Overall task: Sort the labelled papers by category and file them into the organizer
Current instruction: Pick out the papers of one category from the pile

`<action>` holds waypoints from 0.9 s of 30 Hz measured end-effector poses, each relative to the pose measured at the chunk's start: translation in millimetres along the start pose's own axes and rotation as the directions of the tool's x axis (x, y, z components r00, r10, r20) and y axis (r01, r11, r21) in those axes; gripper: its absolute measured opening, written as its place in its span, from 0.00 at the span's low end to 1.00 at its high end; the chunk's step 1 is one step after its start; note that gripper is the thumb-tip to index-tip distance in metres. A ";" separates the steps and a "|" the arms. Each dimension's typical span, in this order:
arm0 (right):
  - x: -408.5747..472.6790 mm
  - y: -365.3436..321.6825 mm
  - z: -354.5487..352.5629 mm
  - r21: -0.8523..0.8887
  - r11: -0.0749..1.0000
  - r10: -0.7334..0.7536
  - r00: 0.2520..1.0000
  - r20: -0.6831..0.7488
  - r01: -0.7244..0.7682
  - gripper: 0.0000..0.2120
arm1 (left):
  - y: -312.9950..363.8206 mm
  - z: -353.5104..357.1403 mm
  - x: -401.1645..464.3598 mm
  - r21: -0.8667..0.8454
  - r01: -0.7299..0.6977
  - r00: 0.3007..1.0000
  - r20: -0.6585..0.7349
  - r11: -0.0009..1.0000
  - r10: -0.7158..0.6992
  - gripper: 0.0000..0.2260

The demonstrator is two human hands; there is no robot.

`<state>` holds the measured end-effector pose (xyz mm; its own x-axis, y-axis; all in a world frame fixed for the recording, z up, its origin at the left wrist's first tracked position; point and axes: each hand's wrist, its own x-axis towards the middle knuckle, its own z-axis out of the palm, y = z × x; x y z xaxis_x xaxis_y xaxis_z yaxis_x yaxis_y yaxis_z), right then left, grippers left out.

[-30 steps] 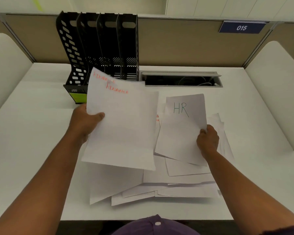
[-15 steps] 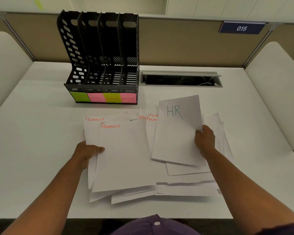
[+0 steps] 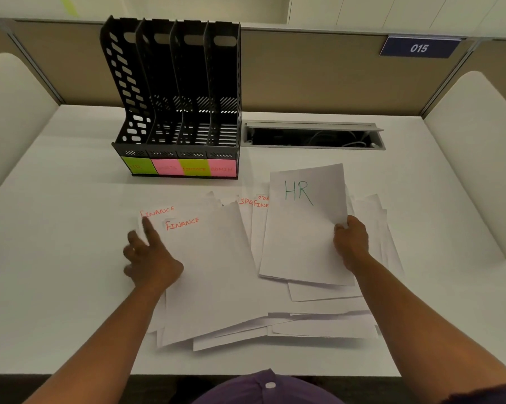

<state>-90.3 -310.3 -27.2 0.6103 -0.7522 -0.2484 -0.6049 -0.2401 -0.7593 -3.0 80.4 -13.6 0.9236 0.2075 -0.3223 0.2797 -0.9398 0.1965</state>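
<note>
White HR sheet [image 3: 304, 225] is pinched at its right edge by right hand [image 3: 351, 243]; organizer [image 3: 176, 100] stands far-left; left hand [image 3: 149, 258] splayed on FINANCE sheets [image 3: 211, 272].

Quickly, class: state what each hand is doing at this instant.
Left hand: open, fingers spread, resting on the Finance papers.
Right hand: gripping the right edge of the HR sheet.

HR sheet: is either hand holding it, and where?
Right hand grips the HR sheet at its right edge. Left hand holds nothing, fingers spread on the Finance sheets.
</note>
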 end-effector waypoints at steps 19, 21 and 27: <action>0.1 13.1 -10.4 0.005 0.997 0.075 0.997 0.023 -0.076 0.12 | 78.0 49.1 -21.3 0.191 -0.689 0.720 0.284 0.699 0.633 0.31; 0.0 18.9 -13.3 0.010 0.997 0.080 0.996 0.037 -0.080 0.10 | 92.5 45.3 -25.2 0.106 -0.690 0.718 0.220 0.716 0.660 0.28; 3.6 23.9 -27.8 0.025 0.996 0.084 0.995 0.061 -0.085 0.08 | 133.5 46.5 -35.0 -0.407 -0.397 0.844 0.190 0.822 0.502 0.24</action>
<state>-116.7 -335.8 -29.6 0.5874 -0.7310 -0.3472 -0.6420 -0.1598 -0.7498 -10.2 -65.0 -19.2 0.8697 -0.3482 -0.3497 -0.0300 -0.7446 0.6668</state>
